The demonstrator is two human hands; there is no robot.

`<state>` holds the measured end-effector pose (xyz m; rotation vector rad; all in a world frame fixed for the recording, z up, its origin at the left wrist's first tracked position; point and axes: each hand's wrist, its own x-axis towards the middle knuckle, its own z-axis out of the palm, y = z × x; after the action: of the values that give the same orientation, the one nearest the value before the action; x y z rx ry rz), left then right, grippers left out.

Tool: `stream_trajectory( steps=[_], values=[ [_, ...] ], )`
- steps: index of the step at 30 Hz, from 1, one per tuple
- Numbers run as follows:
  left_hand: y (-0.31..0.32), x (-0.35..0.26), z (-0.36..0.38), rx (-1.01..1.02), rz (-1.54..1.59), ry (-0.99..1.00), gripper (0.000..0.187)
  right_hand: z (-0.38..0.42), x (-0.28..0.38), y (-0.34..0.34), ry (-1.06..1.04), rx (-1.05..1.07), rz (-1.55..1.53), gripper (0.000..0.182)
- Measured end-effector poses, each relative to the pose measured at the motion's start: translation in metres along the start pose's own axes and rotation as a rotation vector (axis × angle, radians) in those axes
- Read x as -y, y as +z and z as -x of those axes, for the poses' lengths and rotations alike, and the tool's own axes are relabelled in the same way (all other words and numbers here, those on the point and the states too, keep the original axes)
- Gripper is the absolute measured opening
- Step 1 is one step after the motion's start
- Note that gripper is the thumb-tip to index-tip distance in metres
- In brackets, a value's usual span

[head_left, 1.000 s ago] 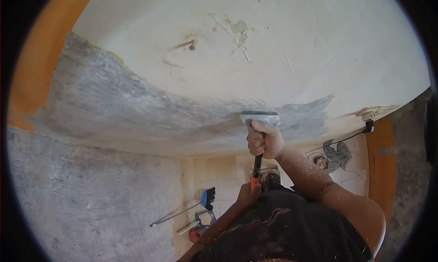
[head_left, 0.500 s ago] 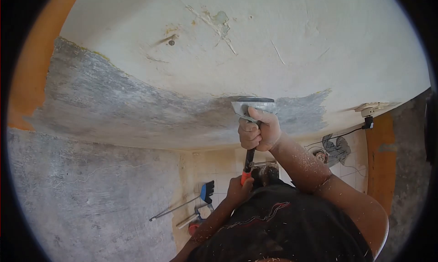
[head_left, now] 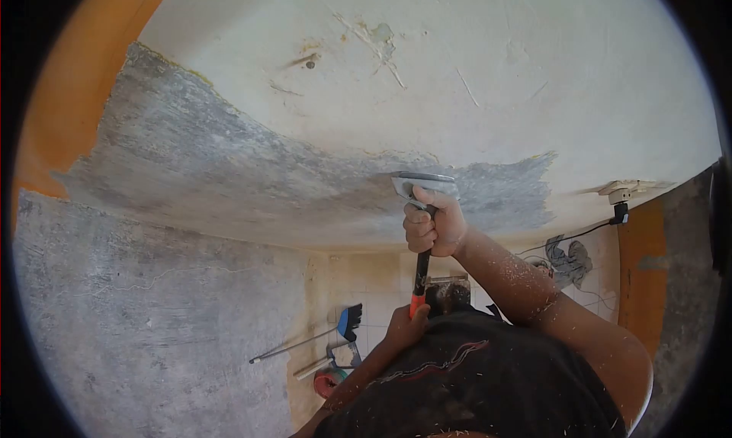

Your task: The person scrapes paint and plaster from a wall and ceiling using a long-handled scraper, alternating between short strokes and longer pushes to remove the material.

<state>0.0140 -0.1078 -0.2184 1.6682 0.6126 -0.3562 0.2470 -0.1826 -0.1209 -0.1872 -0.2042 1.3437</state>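
A long-handled scraper (head_left: 422,263) with a wide silver head (head_left: 431,182) stands against the wall. Its blade edge touches the grey bared strip (head_left: 305,175), a little below the edge of the white coating (head_left: 457,110). My right hand (head_left: 436,226) is wrapped round the upper handle just under the head, with the thumb laid along the head. Lower down, near my body, my left hand (head_left: 408,324) grips the red-orange part of the handle. Pale flakes cling to my right forearm.
A plug and black cord hang from a wall socket (head_left: 621,195) on the right. Below are a grey cloth (head_left: 568,261), a blue and black broom (head_left: 350,323) and a red round object (head_left: 328,383) on the floor. Orange-painted edges (head_left: 61,118) border the wall.
The scraper's head has come down slightly from the coating's edge, and more grey surface shows above it. Both hands keep their hold. The view has shifted a little.
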Motion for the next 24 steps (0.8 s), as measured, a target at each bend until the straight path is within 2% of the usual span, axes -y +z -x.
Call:
stream_trajectory(
  steps=[2, 3, 5, 7, 8, 9, 11, 12, 13, 15, 19, 20, 21, 23, 24],
  values=[
    [-0.007, -0.037, 0.008, -0.020, -0.026, 0.023, 0.043, 0.003, 0.010, 0.022, 0.000, 0.142, 0.014, 0.047],
    [-0.012, -0.048, 0.014, -0.043, -0.054, 0.037, 0.043, 0.004, 0.008, 0.022, 0.008, 0.136, 0.003, 0.047],
    [-0.018, -0.037, 0.007, -0.019, -0.092, 0.061, 0.044, 0.002, 0.008, 0.023, -0.045, 0.108, 0.043, 0.048],
    [-0.010, -0.034, 0.008, -0.033, 0.010, -0.019, 0.045, 0.004, 0.000, 0.008, -0.052, 0.086, 0.048, 0.048],
    [-0.004, 0.006, -0.004, -0.007, 0.023, -0.001, 0.045, 0.005, -0.005, -0.007, 0.004, 0.011, 0.015, 0.048],
    [0.001, -0.001, -0.005, -0.008, 0.018, 0.011, 0.045, 0.005, -0.004, -0.003, 0.057, -0.065, -0.014, 0.048],
    [0.011, -0.009, 0.003, 0.008, 0.014, 0.023, 0.045, 0.008, 0.003, 0.003, 0.079, -0.073, -0.013, 0.048],
    [0.006, -0.042, 0.010, 0.046, 0.101, -0.034, 0.046, 0.008, 0.010, 0.018, 0.057, -0.024, 0.022, 0.048],
    [0.001, -0.041, 0.012, 0.047, 0.107, -0.050, 0.046, 0.008, 0.013, 0.025, 0.036, 0.024, 0.053, 0.048],
    [-0.008, -0.041, 0.010, 0.045, -0.017, 0.043, 0.047, 0.007, 0.012, 0.022, 0.017, 0.051, 0.087, 0.047],
    [0.006, -0.020, 0.010, 0.037, -0.074, 0.044, 0.047, 0.012, -0.001, 0.002, 0.015, -0.081, 0.019, 0.047],
    [0.014, 0.000, 0.003, 0.056, -0.020, 0.074, 0.047, 0.012, -0.001, -0.001, 0.057, -0.154, 0.015, 0.048],
    [0.014, -0.019, 0.004, 0.054, -0.018, 0.075, 0.047, 0.011, 0.004, 0.010, 0.060, -0.154, 0.017, 0.048],
    [0.016, -0.046, 0.013, 0.188, 0.253, -0.003, 0.046, 0.011, 0.016, 0.031, 0.085, -0.073, 0.095, 0.048],
    [0.013, -0.029, 0.006, 0.182, 0.188, 0.005, 0.043, 0.010, 0.016, 0.030, 0.077, -0.088, 0.102, 0.047]
  ],
)
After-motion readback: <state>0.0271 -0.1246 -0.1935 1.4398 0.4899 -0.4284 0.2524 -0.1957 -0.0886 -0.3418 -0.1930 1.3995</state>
